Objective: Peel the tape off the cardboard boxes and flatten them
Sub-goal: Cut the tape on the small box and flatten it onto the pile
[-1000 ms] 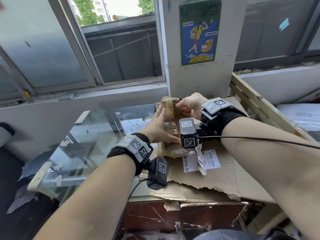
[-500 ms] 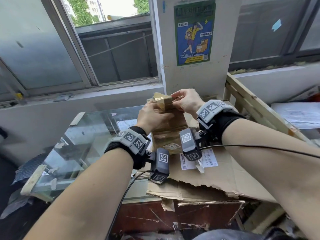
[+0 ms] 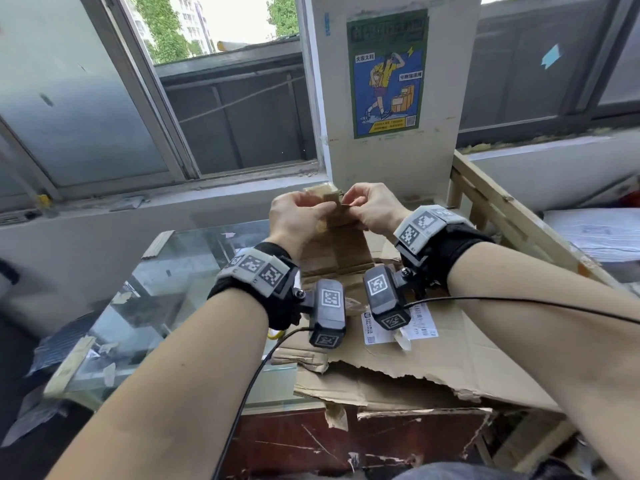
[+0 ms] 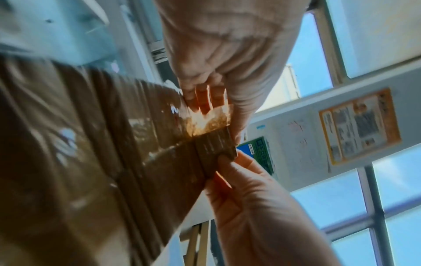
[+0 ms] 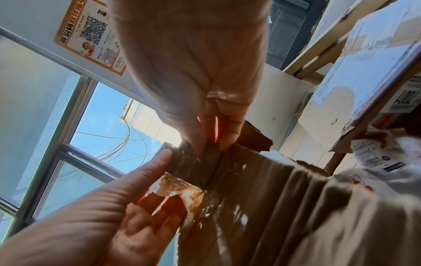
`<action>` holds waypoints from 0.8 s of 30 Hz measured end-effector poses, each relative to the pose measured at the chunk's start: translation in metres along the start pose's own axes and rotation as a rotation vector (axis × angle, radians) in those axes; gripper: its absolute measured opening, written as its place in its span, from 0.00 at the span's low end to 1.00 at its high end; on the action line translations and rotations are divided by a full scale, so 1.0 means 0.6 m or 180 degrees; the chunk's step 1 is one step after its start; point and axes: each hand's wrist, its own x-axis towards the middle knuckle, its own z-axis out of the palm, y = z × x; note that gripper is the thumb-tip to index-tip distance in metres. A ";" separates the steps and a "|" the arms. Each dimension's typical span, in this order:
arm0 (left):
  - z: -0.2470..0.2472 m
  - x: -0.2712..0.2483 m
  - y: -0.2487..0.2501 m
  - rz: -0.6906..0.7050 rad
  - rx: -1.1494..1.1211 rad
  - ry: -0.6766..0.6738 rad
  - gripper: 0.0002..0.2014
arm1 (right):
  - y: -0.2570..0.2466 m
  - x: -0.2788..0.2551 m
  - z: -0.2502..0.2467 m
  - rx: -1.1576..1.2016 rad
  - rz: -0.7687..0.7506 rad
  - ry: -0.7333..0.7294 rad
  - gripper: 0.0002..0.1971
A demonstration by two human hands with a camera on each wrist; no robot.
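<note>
I hold a small brown cardboard box (image 3: pixel 337 244), partly collapsed, upright in front of me above the table. My left hand (image 3: pixel 323 206) pinches a loose end of clear tape (image 4: pixel 210 117) at the box's top edge. In the right wrist view the tape (image 5: pixel 174 185) shows as a translucent strip lifting off the cardboard. My right hand (image 3: pixel 347 207) pinches the end of the cardboard flap (image 4: pixel 216 146) right beside it, thumb under and fingers over (image 5: pixel 208 144). The two hands nearly touch.
A large torn flattened cardboard sheet (image 3: pixel 450 355) with a white shipping label (image 3: pixel 419 323) lies on a glass-topped table (image 3: pixel 166 292). A wooden frame (image 3: pixel 502 216) rises at the right. A pillar with a poster (image 3: pixel 386 74) and windows stand behind.
The small box has come up off the flattened cardboard to chest height. My left hand went from lying flat on it to pinching the tape at its top edge.
</note>
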 end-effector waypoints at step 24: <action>-0.010 -0.015 -0.027 -0.0424 -0.2039 -0.0709 0.07 | 0.032 -0.024 0.050 0.2082 0.0629 -0.0416 0.14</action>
